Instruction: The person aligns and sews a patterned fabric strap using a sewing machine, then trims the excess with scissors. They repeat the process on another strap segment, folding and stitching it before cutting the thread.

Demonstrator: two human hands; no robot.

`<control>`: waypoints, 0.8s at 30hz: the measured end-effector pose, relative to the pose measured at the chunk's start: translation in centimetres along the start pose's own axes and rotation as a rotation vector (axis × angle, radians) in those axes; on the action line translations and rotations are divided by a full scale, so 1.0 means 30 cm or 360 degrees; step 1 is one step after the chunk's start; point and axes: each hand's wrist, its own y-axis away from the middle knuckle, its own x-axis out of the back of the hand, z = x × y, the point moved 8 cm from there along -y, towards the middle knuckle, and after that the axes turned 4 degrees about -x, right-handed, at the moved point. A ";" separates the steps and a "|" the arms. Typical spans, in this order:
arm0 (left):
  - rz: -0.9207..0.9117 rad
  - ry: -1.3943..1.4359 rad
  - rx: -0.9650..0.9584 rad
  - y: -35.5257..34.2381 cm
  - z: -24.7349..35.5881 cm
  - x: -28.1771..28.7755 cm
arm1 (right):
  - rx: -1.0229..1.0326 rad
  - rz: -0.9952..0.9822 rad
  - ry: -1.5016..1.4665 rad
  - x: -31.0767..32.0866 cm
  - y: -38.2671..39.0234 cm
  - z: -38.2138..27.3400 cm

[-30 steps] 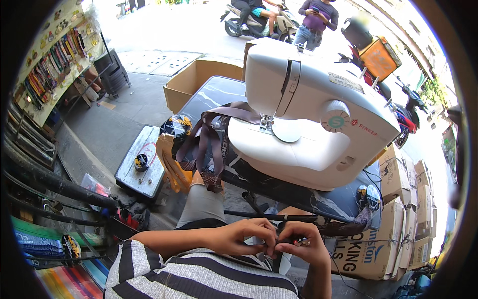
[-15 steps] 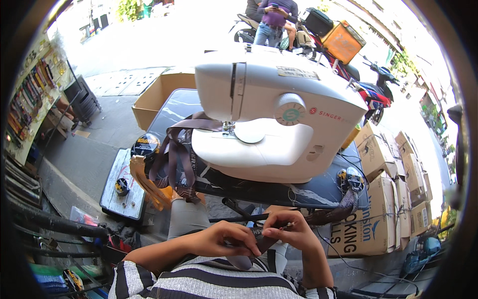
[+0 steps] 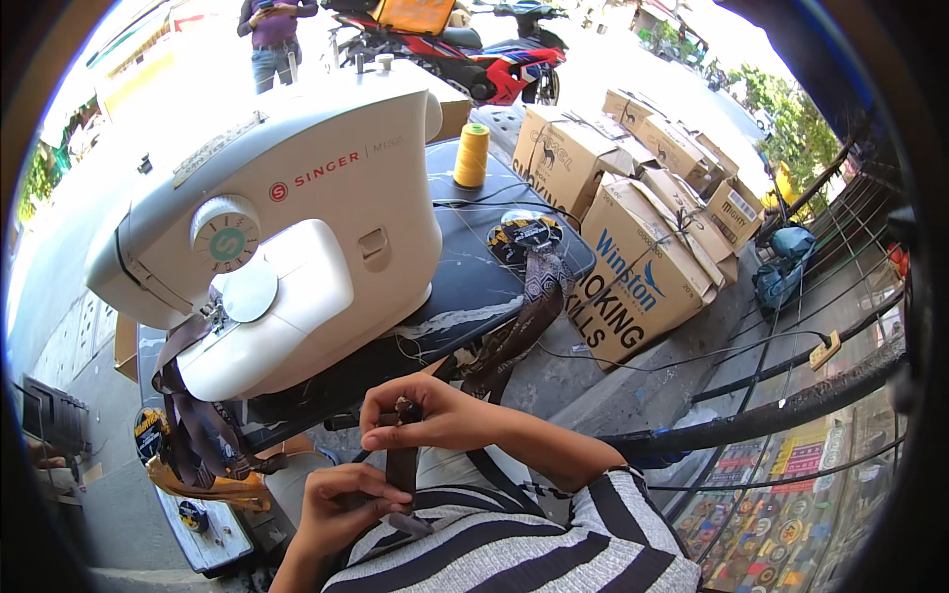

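A dark brown fabric strap [image 3: 400, 466] runs upright between my two hands, close to my striped shirt. My right hand [image 3: 440, 415] pinches its upper part, where a small metal-looking end piece [image 3: 404, 404] sticks up. Lower down, my left hand [image 3: 341, 502] grips the strap between thumb and fingers, and a short greyish end [image 3: 410, 524] hangs out beside it. Beyond my hands stands a white sewing machine [image 3: 326, 222]. More dark strap [image 3: 183, 341] lies at its needle area and drapes over the table's left edge.
The dark marbled table [image 3: 474, 296] carries a yellow thread cone [image 3: 473, 156] and a round black-and-yellow piece on a patterned strap [image 3: 542, 282]. Cardboard boxes [image 3: 633, 262] stand at the right. A cable [image 3: 692, 361] crosses to a wire rack [image 3: 781, 425]. A person [image 3: 274, 35] stands by a motorcycle [image 3: 494, 64].
The view has swung to the right, so the machine sits further left. The strap in my hands now stands more upright, with my right hand above my left.
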 end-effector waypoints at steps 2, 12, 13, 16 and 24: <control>-0.0007 0.0012 0.0031 0.000 -0.008 -0.002 | -0.0060 0.0011 0.0005 0.007 0.000 0.017; 0.0142 0.0079 0.0083 0.002 -0.026 0.009 | 0.0096 0.0082 -0.0129 0.010 -0.002 -0.005; 0.0162 0.0081 0.0124 0.005 -0.034 0.010 | 0.0102 0.0107 -0.0128 0.014 -0.001 -0.005; 0.0196 0.0093 0.0142 0.009 -0.046 0.015 | 0.0096 0.0104 -0.0066 0.018 -0.001 -0.004; 0.0043 -0.0108 0.0047 0.002 -0.044 0.015 | 0.0038 0.0100 -0.0088 0.017 -0.010 0.009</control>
